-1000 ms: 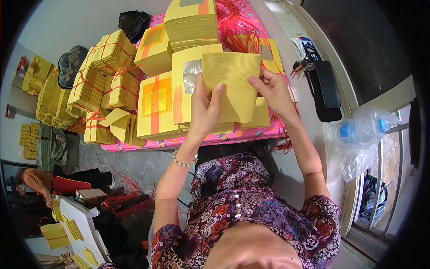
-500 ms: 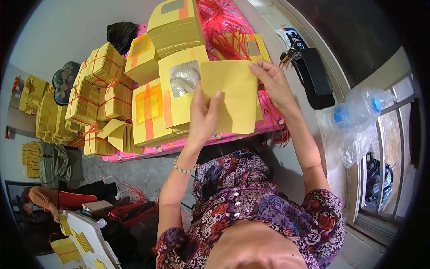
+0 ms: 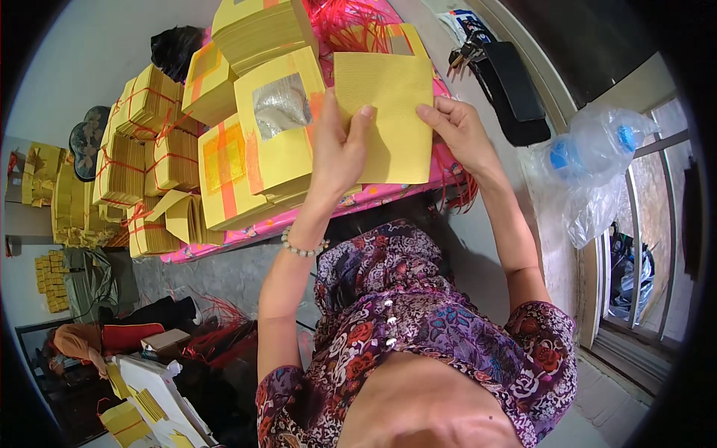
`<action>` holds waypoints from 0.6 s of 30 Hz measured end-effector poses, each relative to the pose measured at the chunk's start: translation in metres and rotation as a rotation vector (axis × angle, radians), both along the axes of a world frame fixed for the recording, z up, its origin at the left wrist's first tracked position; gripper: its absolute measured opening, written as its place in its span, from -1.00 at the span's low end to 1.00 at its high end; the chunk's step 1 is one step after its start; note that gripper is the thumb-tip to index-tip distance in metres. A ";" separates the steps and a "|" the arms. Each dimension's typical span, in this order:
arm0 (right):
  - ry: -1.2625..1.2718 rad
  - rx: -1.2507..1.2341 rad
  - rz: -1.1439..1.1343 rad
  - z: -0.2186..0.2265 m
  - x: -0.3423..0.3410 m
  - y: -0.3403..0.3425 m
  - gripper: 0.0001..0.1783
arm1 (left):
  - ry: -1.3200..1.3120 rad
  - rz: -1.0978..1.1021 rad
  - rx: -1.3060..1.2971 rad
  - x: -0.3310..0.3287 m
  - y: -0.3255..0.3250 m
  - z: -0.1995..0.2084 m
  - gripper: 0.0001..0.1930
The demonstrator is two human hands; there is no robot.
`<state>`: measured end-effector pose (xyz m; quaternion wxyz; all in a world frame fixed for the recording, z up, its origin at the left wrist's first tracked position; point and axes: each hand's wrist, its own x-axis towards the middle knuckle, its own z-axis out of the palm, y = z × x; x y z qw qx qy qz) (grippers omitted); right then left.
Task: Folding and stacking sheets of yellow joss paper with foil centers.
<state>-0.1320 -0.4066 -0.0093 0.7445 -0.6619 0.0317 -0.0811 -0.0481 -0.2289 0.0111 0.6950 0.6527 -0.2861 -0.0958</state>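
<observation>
Here's your pink-covered table (image 3: 379,192), red-tied yellow bundles (image 3: 122,179) crowding its left side, a silver-patched stack (image 3: 278,110) at its middle, red strands (image 3: 349,31) spilling over its far end. And over the table's near edge, ribbed yellow paper (image 3: 396,119)! Your left hand (image 3: 340,149) grips its left edge, your right hand (image 3: 457,134) pinches its right; beaded bracelet (image 3: 302,250) at your left wrist.

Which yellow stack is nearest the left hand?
The silver-patched stack partly hidden behind the left hand; the gold-patched stacks sit farther left, tied bundles beyond those.
</observation>
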 end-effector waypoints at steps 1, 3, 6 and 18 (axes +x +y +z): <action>-0.018 0.000 -0.051 -0.006 0.000 -0.001 -0.68 | -0.050 -0.010 -0.052 -0.002 -0.005 -0.002 -0.72; -0.031 0.001 -0.103 -0.010 -0.004 -0.003 -0.68 | -0.047 -0.005 -0.051 -0.004 -0.011 -0.004 -0.72; -0.028 0.033 -0.069 -0.015 -0.015 -0.003 -0.69 | -0.044 0.003 -0.051 -0.002 -0.019 -0.011 -0.73; 0.208 -0.062 -0.187 -0.050 -0.027 -0.010 -0.79 | -0.182 0.134 0.142 -0.003 -0.040 -0.053 -0.65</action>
